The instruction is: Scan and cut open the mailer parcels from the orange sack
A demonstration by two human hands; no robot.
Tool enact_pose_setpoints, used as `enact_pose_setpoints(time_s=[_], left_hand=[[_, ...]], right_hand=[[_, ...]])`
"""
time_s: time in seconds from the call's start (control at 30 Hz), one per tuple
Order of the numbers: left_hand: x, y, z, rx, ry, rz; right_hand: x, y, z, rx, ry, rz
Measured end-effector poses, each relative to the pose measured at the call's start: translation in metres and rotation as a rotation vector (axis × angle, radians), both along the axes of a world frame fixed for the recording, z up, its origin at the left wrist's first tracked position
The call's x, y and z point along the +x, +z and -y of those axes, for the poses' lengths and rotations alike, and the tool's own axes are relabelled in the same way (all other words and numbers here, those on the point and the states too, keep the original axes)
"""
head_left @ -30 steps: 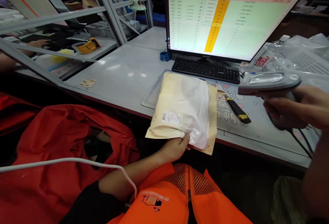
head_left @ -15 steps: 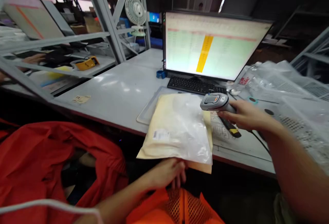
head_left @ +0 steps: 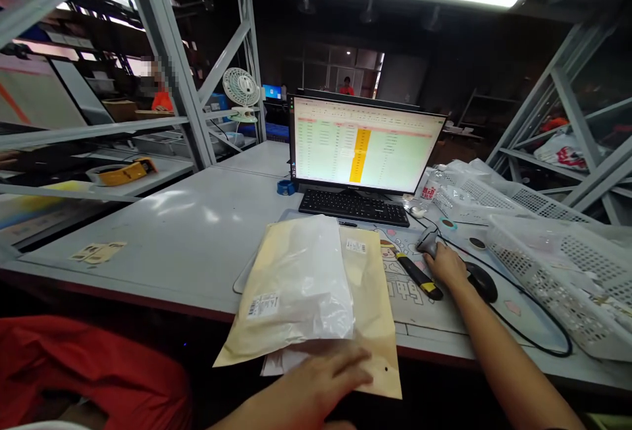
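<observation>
Several flat packages overlap at the desk's front edge. On top is a whitish plastic-covered package (head_left: 316,285) with a barcode label near its lower left, and a tan padded envelope (head_left: 370,305) with a label near its top sticks out on the right. My left hand (head_left: 326,377) lies across their lower edge, fingers stretched out and slightly blurred. A grey handheld barcode scanner (head_left: 427,240) is low on the desk mat, with my right hand (head_left: 447,267) closed around its handle. Left of that hand lies a black-and-yellow utility knife (head_left: 419,276).
Behind the packages stand a keyboard (head_left: 353,207) and a monitor (head_left: 326,143) showing a spreadsheet. A black mouse (head_left: 481,282) sits beside my right wrist. White perforated baskets (head_left: 538,278) line the right side. A red cloth (head_left: 99,371) hangs at lower left.
My right hand has brought the scanner down from above the packages to the mat. My left hand has come from under the packages onto their lower edge. The view has tilted up.
</observation>
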State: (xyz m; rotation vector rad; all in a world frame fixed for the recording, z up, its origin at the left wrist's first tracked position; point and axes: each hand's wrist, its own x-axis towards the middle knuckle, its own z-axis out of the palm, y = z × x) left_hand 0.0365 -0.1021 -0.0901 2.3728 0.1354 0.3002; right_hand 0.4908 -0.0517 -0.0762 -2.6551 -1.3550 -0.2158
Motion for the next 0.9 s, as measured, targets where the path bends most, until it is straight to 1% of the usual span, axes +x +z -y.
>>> enact_pose_setpoints(time_s=[0.03, 0.07, 0.1, 0.13, 0.17, 0.2, 0.23, 0.27, 0.3, 0.37, 0.43, 0.5, 0.57, 0.63, 0.7, 0.77, 0.83, 0.9], left_hand=[[-0.005, -0.007, -0.001, 0.02, -0.063, 0.119], [-0.01, -0.012, -0.001, 0.079, -0.094, 0.224], [-0.014, -0.014, -0.002, 0.172, -0.073, 0.286], [-0.016, -0.016, -0.003, 0.286, 0.014, 0.289], [-0.017, -0.017, -0.004, 0.403, 0.142, 0.231], [-0.016, -0.019, -0.007, 0.504, 0.267, 0.134], [-0.013, -0.022, -0.01, 0.576, 0.363, 0.028], [-0.009, -0.026, -0.014, 0.628, 0.426, -0.055], [-0.006, -0.031, -0.018, 0.674, 0.467, -0.091], [-0.002, -0.043, -0.026, 0.745, 0.53, -0.057], [-0.004, -0.051, -0.031, 0.741, 0.608, 0.027], [-0.009, -0.053, -0.033, 0.69, 0.666, 0.086], [-0.014, -0.052, -0.031, 0.651, 0.707, 0.13], [-0.014, -0.054, -0.028, 0.626, 0.749, 0.175], [-0.011, -0.057, -0.026, 0.599, 0.787, 0.202], [-0.007, -0.06, -0.026, 0.579, 0.807, 0.223], [-0.008, -0.058, -0.029, 0.557, 0.795, 0.264], [-0.017, -0.05, -0.033, 0.521, 0.787, 0.349]], right_hand=[[-0.001, 0.003, -0.003, 0.047, 0.003, 0.015], [-0.002, 0.007, -0.008, 0.106, 0.016, 0.024], [-0.006, 0.012, -0.015, 0.17, 0.043, 0.018], [-0.012, 0.018, -0.025, 0.228, 0.079, 0.0], [-0.019, 0.024, -0.036, 0.272, 0.122, -0.025], [-0.028, 0.028, -0.049, 0.296, 0.163, -0.053], [-0.038, 0.03, -0.064, 0.299, 0.198, -0.078], [-0.048, 0.03, -0.079, 0.288, 0.226, -0.091], [-0.058, 0.028, -0.094, 0.272, 0.245, -0.102], [-0.072, 0.017, -0.119, 0.23, 0.26, -0.122], [-0.081, 0.003, -0.137, 0.194, 0.256, -0.141], [-0.084, -0.007, -0.147, 0.175, 0.25, -0.147], [-0.084, -0.013, -0.152, 0.155, 0.258, -0.154], [-0.083, -0.013, -0.154, 0.127, 0.272, -0.167], [-0.083, -0.01, -0.155, 0.103, 0.285, -0.184], [-0.086, -0.003, -0.156, 0.109, 0.303, -0.192], [-0.09, 0.01, -0.154, 0.141, 0.346, -0.196], [-0.094, 0.029, -0.144, 0.185, 0.394, -0.193]])
